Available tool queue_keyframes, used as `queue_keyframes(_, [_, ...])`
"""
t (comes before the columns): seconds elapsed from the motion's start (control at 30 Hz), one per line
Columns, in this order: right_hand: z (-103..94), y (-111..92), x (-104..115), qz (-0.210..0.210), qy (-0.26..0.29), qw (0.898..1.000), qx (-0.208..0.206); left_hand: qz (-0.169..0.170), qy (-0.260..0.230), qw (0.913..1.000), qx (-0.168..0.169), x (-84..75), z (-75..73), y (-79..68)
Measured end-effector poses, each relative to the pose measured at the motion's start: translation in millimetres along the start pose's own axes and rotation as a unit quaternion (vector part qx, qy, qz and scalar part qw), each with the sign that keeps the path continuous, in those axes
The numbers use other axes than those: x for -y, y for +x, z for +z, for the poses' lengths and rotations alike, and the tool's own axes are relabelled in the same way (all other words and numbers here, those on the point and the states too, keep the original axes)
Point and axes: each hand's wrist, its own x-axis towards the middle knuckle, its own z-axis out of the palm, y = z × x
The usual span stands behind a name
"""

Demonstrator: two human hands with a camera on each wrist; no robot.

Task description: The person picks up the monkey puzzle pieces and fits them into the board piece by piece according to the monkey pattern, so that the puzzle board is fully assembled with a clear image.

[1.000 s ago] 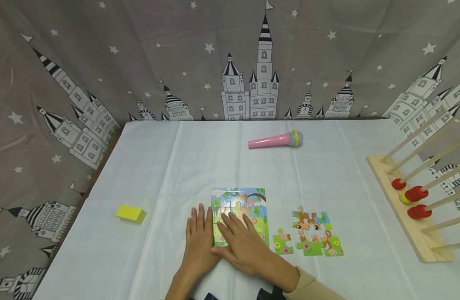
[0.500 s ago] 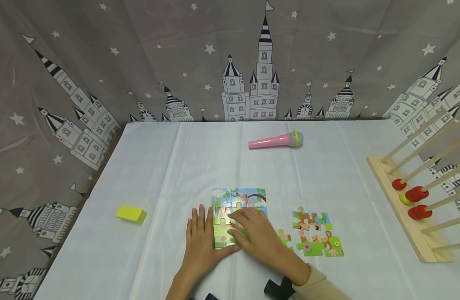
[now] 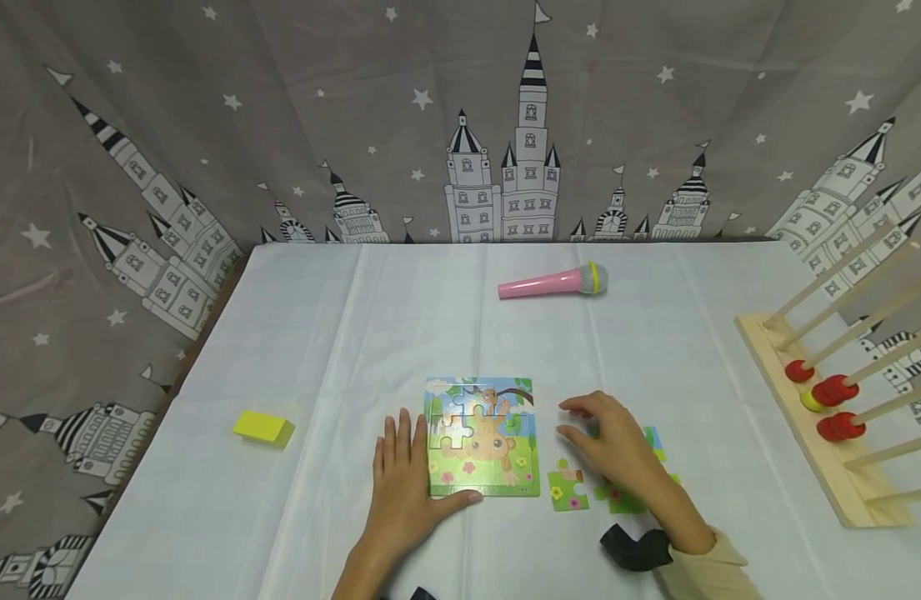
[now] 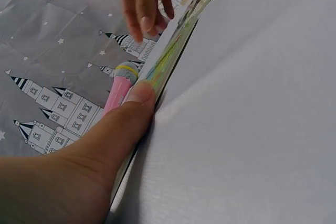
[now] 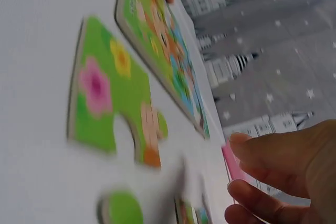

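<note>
A square jigsaw board [image 3: 490,467] with a monkey picture lies in front of me, pieces fitted in its upper left part. My left hand [image 3: 402,487] rests along its left edge, fingers straight, with the thumb spread onto the bottom rim. The left wrist view shows that thumb [image 4: 142,94] on the board's edge. My right hand [image 3: 613,442] hovers over a joined cluster of jigsaw pieces [image 3: 627,502], partly hiding it. Its thumb and fingers are bent and apart, holding nothing. Left of the cluster lies a loose green jigsaw piece [image 3: 567,490] with flowers, large in the right wrist view.
A pink toy microphone [image 3: 543,283] lies toward the back of the white-covered table. On the left is a yellow block [image 3: 263,428]. A wooden peg rack [image 3: 820,442] with red and yellow beads stands on the right. A castle-print grey curtain [image 3: 317,100] hangs behind.
My right hand has left the board and moved right, over the joined pieces, uncovering the board's picture. My left thumb has spread along the bottom rim while that hand stays in place.
</note>
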Motion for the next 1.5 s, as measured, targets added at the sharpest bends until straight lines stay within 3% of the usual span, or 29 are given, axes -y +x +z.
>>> queue_keyframes(0.17, [-18.8,-5.9,-20.4,0.048,-0.003,0.999,0.014,-0.002,0.0,1.0,0.003,0.0,-0.5,-0.1])
queue_keyframes(0.3, [-28.2,-8.7,-31.4,0.058,-0.018,0.998,0.019,-0.002,-0.002,1.0,0.002,-0.3,-0.2,0.0])
queue_keyframes(0.97, [-37.0,-16.7,-37.4,0.0,-0.065,0.994,0.084,0.001,0.004,1.0,-0.004,1.5,1.8,0.6])
queue_keyframes(1.5, [-30.5,-24.9,-31.5,0.01,-0.103,0.992,0.071,-0.001,0.002,1.0,0.002,1.6,1.5,1.1])
